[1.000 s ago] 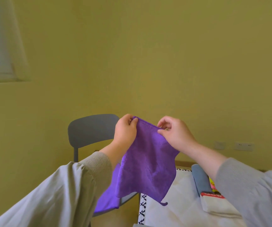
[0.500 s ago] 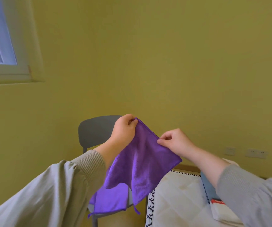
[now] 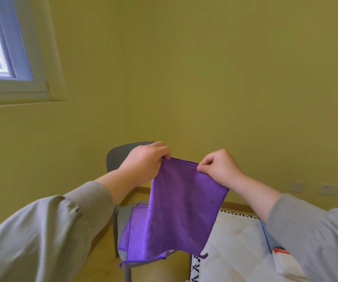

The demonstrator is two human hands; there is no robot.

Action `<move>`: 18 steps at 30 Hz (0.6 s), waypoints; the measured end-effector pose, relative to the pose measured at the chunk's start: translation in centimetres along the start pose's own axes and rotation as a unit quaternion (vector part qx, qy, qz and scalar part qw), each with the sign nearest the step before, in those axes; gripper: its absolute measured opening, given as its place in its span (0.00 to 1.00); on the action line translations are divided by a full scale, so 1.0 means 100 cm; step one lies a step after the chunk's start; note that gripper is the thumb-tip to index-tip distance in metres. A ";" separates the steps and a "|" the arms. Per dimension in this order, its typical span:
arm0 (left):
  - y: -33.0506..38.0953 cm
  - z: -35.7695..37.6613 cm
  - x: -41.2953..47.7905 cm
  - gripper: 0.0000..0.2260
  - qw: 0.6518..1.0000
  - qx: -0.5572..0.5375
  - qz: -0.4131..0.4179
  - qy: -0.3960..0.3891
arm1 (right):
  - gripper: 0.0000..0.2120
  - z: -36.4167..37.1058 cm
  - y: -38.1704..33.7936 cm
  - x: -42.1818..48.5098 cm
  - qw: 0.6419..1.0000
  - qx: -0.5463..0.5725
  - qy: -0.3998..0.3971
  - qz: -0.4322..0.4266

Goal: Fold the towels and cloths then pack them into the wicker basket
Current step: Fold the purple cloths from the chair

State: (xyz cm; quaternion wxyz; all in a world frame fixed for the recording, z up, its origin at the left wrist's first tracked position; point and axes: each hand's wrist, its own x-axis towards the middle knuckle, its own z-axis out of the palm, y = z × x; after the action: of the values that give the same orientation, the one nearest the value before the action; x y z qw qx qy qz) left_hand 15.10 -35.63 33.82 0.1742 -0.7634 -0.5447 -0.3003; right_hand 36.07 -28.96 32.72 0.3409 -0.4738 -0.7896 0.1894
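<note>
Risen level with the left hand [image 3: 143,165], the right hand [image 3: 222,168] mirrors it, fingers [image 3: 202,169] pinching the hanging purple cloth's [image 3: 182,210] top corners.

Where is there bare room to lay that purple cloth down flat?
The white table cover is bare between its black-patterned edge and the blue item and white packet on the right. The chair seat is crowded: other purple cloths lie there. The left hand and right hand pinch the held cloth in the air.
</note>
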 end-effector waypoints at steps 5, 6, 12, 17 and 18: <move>-0.003 -0.005 0.002 0.13 0.999 0.002 -0.022 -0.035 | 0.06 -0.005 -0.007 0.003 1.000 -0.018 0.000 -0.024; -0.003 -0.006 0.002 0.13 0.999 -0.005 -0.034 -0.039 | 0.06 -0.006 -0.008 0.004 0.999 -0.028 -0.005 -0.029; -0.002 -0.011 0.005 0.17 0.995 -0.016 -0.070 -0.071 | 0.07 -0.010 -0.013 0.009 0.994 -0.086 -0.039 -0.057; 0.002 -0.011 0.011 0.15 0.992 -0.052 -0.097 -0.054 | 0.05 -0.013 -0.017 0.011 0.996 -0.056 -0.032 -0.054; 0.003 -0.011 0.013 0.13 0.990 -0.069 -0.115 -0.053 | 0.04 -0.014 -0.018 0.012 0.996 -0.060 -0.030 -0.057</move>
State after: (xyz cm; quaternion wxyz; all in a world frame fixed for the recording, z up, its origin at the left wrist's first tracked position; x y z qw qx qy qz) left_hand 15.37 -35.46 35.51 0.0564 -0.7203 -0.6155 -0.3147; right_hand 35.58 -28.85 35.28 0.2978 -0.4419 -0.8352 0.1359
